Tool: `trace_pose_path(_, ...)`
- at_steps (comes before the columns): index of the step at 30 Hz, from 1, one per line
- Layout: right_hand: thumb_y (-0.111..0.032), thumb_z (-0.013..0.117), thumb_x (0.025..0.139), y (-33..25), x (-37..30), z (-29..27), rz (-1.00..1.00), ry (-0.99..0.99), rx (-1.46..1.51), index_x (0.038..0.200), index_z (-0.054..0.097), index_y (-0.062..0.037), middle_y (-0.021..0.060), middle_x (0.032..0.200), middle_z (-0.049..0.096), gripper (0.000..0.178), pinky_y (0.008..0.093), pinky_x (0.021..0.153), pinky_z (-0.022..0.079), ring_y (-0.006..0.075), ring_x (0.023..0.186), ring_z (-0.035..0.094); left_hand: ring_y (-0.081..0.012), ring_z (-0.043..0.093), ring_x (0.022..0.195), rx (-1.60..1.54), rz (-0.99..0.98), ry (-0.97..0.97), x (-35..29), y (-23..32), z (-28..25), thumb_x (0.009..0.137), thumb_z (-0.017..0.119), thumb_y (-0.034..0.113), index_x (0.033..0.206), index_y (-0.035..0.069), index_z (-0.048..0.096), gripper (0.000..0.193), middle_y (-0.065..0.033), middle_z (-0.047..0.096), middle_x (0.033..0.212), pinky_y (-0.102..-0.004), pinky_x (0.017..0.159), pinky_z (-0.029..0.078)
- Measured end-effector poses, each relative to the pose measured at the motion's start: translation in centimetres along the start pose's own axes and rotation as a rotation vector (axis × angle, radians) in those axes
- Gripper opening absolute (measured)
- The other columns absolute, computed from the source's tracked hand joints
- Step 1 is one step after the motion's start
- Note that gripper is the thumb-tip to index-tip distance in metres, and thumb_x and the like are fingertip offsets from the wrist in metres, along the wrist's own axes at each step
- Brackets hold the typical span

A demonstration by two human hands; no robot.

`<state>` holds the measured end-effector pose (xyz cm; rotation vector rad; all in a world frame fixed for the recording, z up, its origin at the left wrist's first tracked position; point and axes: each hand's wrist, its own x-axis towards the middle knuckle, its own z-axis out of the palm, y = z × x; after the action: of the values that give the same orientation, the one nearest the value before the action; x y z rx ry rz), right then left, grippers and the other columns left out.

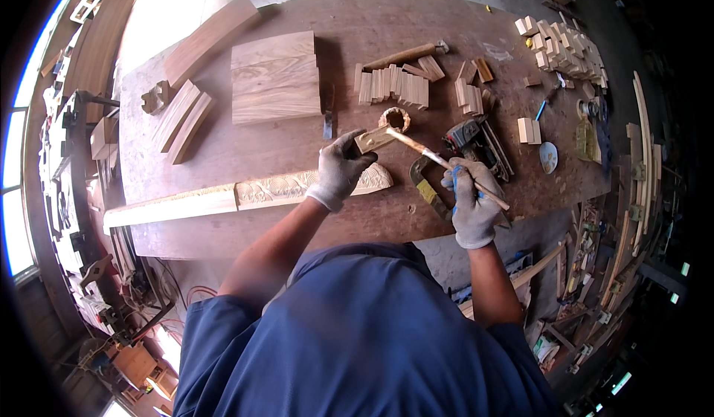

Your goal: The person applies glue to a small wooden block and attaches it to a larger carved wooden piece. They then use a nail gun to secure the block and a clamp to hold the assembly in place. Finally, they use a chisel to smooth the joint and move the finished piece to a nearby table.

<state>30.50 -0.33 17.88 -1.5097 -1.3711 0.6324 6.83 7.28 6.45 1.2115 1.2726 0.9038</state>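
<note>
My left hand, in a pale work glove, is closed on one end of a small flat wooden block. My gloved right hand grips a long thin brush, its light-coloured tip at the block's right end. Just beyond the block stands a small round pot with a crusted rim. Under my left hand lies a long carved wooden piece, with relief on its right part and a plain left part. Close to my right hand are a clamp and a dark power tool.
The brown worktable also bears a wide wooden panel, curved wooden pieces, a chisel and a hammer. Rows of small blocks stand beyond the pot. More pale blocks are piled at the far right.
</note>
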Motion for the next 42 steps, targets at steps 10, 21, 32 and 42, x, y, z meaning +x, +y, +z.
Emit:
trace_pose_path(10, -0.009, 0.057, 0.107, 0.2, -0.2, -0.1, 0.156, 0.082, 0.070, 0.114, 0.068, 0.0048, 0.0090, 0.093, 0.072, 0.019, 0.0266, 0.068, 0.057, 0.0111, 0.076, 0.067, -0.0059, 0.063, 0.087, 0.024, 0.004, -0.013, 0.2, -0.3, -0.3, 0.084, 0.084, 0.000, 0.131, -0.003, 0.068, 0.050, -0.0021, 0.073, 0.100, -0.0244, 0.077, 0.055)
trace_pose_path(21, -0.005, 0.058, 0.104, -0.2, 0.7, 0.4, 0.004, 0.074, -0.054, 0.105, 0.070, 0.0060, 0.0100, 0.089, 0.071, 0.016, 0.0280, 0.067, 0.056, 0.0134, 0.076, 0.069, -0.0070, 0.065, 0.090, -0.002, -0.024, -0.015, -0.2, 0.4, -0.4, 0.083, 0.085, 0.002, 0.131, -0.003, 0.068, 0.051, -0.0047, 0.075, 0.102, -0.0257, 0.080, 0.057)
trace_pose_path(32, -0.004, 0.059, 0.103, 0.4, 1.4, 0.9, -0.123, 0.066, -0.145, 0.107, 0.071, 0.0042, 0.0099, 0.088, 0.071, 0.015, 0.0317, 0.067, 0.055, 0.0152, 0.073, 0.069, -0.0061, 0.064, 0.086, 0.025, -0.027, -0.031, -0.6, 1.9, -0.3, 0.083, 0.086, 0.004, 0.130, -0.001, 0.069, 0.050, -0.0045, 0.075, 0.097, -0.0261, 0.077, 0.056)
trace_pose_path(42, -0.007, 0.066, 0.101, -2.2, -0.7, 2.2, -0.098, -0.038, -0.031, 0.102, 0.071, 0.0029, 0.0104, 0.082, 0.071, 0.011, 0.0339, 0.065, 0.056, 0.0210, 0.072, 0.069, -0.0077, 0.053, 0.069, 0.167, 0.063, -0.002, -0.3, 1.5, 0.0, 0.079, 0.089, 0.006, 0.130, 0.000, 0.070, 0.054, -0.0030, 0.065, 0.076, -0.0277, 0.065, 0.052)
